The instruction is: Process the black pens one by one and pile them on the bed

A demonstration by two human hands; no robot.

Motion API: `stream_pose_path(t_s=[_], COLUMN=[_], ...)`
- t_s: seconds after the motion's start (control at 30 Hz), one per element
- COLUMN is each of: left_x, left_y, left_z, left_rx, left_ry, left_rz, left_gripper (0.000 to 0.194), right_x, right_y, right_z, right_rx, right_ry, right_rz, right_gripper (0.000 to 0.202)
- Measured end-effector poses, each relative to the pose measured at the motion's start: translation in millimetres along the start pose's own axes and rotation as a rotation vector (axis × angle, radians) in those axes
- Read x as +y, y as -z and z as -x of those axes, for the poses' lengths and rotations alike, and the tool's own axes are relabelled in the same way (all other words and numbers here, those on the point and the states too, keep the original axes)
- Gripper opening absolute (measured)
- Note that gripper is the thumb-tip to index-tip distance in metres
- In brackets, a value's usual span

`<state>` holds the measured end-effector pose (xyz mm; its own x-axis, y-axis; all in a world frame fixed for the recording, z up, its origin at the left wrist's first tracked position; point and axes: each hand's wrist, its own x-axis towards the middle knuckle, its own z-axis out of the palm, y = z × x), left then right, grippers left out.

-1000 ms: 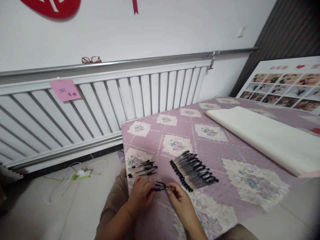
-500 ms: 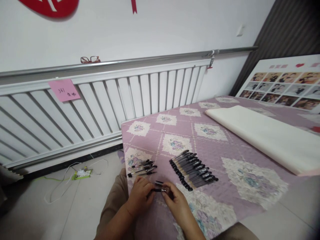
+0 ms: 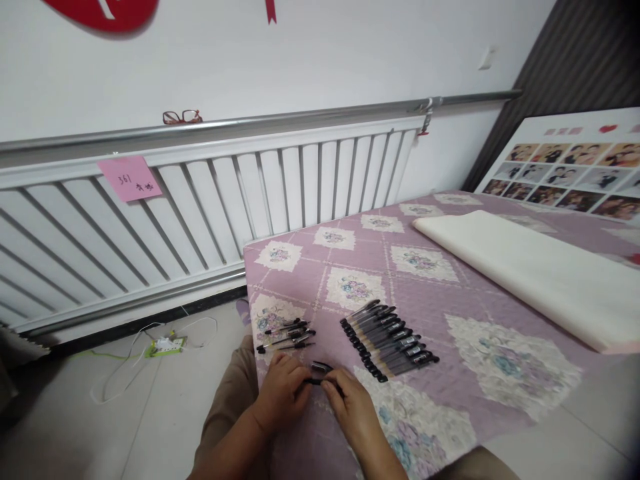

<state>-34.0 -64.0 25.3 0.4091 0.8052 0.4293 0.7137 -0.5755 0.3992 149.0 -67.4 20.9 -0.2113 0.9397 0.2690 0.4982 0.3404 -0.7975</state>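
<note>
- From where I stand, the left hand (image 3: 284,392) and right hand (image 3: 353,404) pinch a black pen piece (image 3: 316,382) between them, over the purple floral cover (image 3: 305,279).
- A row of pens (image 3: 389,339) lies beyond the right hand.
- Loose pen parts (image 3: 286,335) lie near the left hand.

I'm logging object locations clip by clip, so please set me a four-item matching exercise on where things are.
1. Row of pens
2. Pink note
3. Eyeglasses
4. Slim black piece

A. At the grey pipe
B. Between left hand and right hand
C. Lying on the patterned cloth
D. On the radiator front

Pairs: 1-C, 2-D, 3-A, 4-B
</note>
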Motion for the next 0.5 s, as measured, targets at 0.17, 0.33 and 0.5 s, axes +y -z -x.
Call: stream_pose_path(t_s=[0.17, 0.33, 0.5], left_x=[-0.4, -1.7, -1.2], left_y=[-0.9, -1.8, -0.8], left_z=[-0.3, 0.5, 0.1], left_rx=[0.012, 0.015, 0.018], left_ry=[0.002, -0.011, -0.005], left_rz=[-0.009, -0.016, -0.010], left_gripper=[0.013, 0.016, 0.015], right_x=[-1.2, -1.5, -1.0], right_y=[1.8, 1.6, 0.7], right_z=[0.9, -0.4, 0.2], right_rx=[0.007, -0.003, 0.034], right_ry=[-0.017, -0.004, -0.028], right_rz=[-0.050, 0.002, -0.054], right_gripper=[0.018, 0.020, 0.017])
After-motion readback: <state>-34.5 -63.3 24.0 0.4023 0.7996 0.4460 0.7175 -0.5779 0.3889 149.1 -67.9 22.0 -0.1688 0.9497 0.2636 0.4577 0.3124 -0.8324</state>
